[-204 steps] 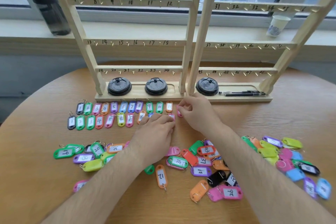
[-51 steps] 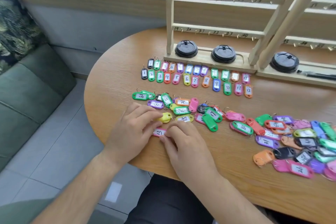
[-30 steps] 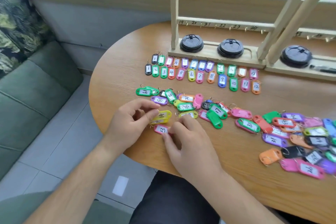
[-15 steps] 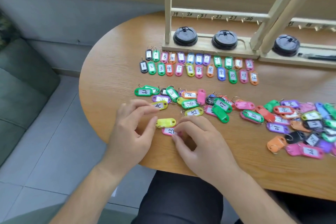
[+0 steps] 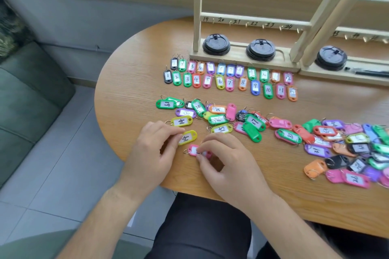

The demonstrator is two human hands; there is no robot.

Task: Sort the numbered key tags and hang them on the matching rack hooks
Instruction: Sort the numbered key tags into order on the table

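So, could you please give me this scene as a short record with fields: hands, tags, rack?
left hand: pinches the nearer yellow tag, marked 14
right hand: pinches a pink tag; its number is covered
sorted rows: two, in number order from 1, flat before the rack
unsorted pile: loose across the table
rack hooks: those in view bear no tags

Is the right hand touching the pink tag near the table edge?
Touching. Head view: the right hand pinches the pink tag between thumb and forefinger, covering most of its label.
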